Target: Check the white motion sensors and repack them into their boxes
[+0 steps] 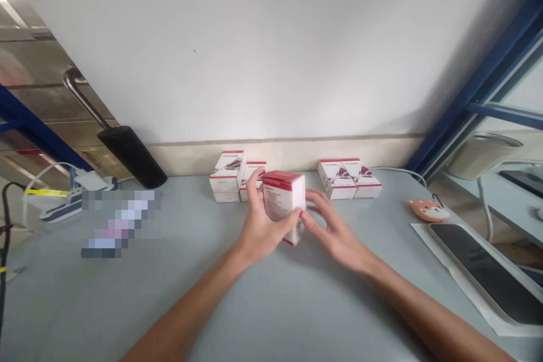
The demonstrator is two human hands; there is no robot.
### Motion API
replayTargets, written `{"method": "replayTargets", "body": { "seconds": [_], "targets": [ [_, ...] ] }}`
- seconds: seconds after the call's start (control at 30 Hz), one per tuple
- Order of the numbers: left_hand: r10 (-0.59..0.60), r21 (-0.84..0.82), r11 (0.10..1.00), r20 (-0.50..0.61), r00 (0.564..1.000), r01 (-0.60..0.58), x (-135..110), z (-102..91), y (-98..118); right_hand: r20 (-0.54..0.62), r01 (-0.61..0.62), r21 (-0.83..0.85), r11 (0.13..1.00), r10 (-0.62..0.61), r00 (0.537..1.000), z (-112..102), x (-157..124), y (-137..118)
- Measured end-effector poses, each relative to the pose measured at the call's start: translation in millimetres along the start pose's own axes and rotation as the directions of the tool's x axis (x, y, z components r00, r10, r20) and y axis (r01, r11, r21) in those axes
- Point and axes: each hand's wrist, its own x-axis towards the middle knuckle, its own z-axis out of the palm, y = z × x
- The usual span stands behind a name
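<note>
**Red-topped carton (283, 197) held between two hands near the table's back edge**

Head view. Left hand (265, 220) curled around the carton's left side, fingers running up it, thumb across the lower front: a firm hold. Right hand (337, 226) half open, fingers spread, fingertips at the carton's lower right side; no clear grip.

Carton upright, slightly tilted, white with small print on the camera-facing side. Located mid-table, just in front of the back row. Cannot tell whether its lower end meets the grey-blue table (237, 311).

Along the back edge, below a beige skirting strip (284, 155): two white-and-red boxes (227, 176) just behind the left hand, two matching boxes (348, 179) right of the hands, well apart from the first pair.

Toward the right edge: orange fox-faced pouch (429, 210), then a dark-screened tablet (486, 272) on a white sheet (449, 264). White cable (396, 171) runs along the back right.

Toward the back-left corner: black cylinder (131, 155). Nearer the left edge, a pixelated object (121, 223), too blurred to identify.
</note>
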Motion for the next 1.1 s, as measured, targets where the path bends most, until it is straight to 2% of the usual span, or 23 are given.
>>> {"method": "replayTargets", "body": {
  "seconds": [0.07,0.1,0.2,0.3,0.47,0.57,0.63,0.7,0.73,0.77,0.83,0.9,0.97,1.03,1.1],
  "targets": [
    [0.114,0.216,0.969,0.026,0.993,-0.117,-0.4,-6.8,-2.9,-0.079,0.131,-0.159,0.979,-0.145,0.986,1.4,-3.2,2.6],
    [0.178,0.328,0.926,0.05,0.983,-0.184,-0.3,-9.6,-4.8,-0.103,0.166,-0.195,0.967,-0.189,0.977,1.1,-3.5,3.5],
    [0.281,0.516,0.789,0.177,0.943,-0.332,0.3,-13.1,-8.7,-0.164,0.2,-0.253,0.947,-0.245,0.956,-1.2,-1.3,2.7],
    [0.294,0.528,0.751,0.272,0.916,-0.397,2.7,-14.3,-8.3,-0.193,0.209,-0.219,0.953,-0.253,0.948,-6.7,1.9,-1.3],
    [0.343,0.531,0.681,0.376,0.861,-0.504,9.3,-22.0,-11.7,-0.129,0.122,0.031,0.992,-0.117,0.985,-23.4,9.9,1.2],
    [0.378,0.533,0.621,0.438,0.816,-0.574,9.9,-23.6,-16.4,-0.217,0.066,0.108,0.992,-0.042,0.975,-27.5,15.2,8.6],
    [0.438,0.55,0.553,0.447,0.78,-0.626,8.3,-21.4,-17.1,-0.343,0.069,-0.023,0.997,-0.073,0.937,-25.4,16.8,12.2],
    [0.503,0.573,0.471,0.451,0.737,-0.671,5.9,-18.0,-14.8,-0.439,0.111,-0.266,0.958,-0.223,0.87,-21.5,16.4,13.2],
    [0.519,0.592,0.432,0.454,0.725,-0.68,4.7,-16.4,-12.7,-0.441,0.147,-0.392,0.908,-0.325,0.837,-20.0,15.7,12.7],
    [0.516,0.618,0.401,0.458,0.724,-0.676,3.6,-15.2,-10.3,-0.406,0.195,-0.503,0.842,-0.429,0.807,-19.2,14.8,11.6],
    [0.472,0.671,0.368,0.461,0.751,-0.643,2.0,-14.4,-6.2,-0.266,0.304,-0.65,0.697,-0.583,0.768,-20.0,12.5,7.9],
    [0.429,0.696,0.369,0.46,0.777,-0.616,1.6,-15.7,-5.1,-0.13,0.387,-0.701,0.6,-0.64,0.757,-23.9,9.6,3.1],
    [0.457,0.672,0.383,0.458,0.762,-0.634,2.5,-18.2,-7.6,-0.065,0.418,-0.689,0.592,-0.625,0.778,-29.0,6.4,-1.8],
    [0.498,0.639,0.407,0.444,0.745,-0.653,4.3,-20.8,-12.2,-0.049,0.425,-0.653,0.627,-0.595,0.802,-33.4,4.0,-6.1],
    [0.472,0.63,0.468,0.414,0.778,-0.619,6.1,-22.8,-16.3,-0.011,0.44,-0.626,0.644,-0.572,0.82,-35.4,3.4,-9.1]
  ]
}}
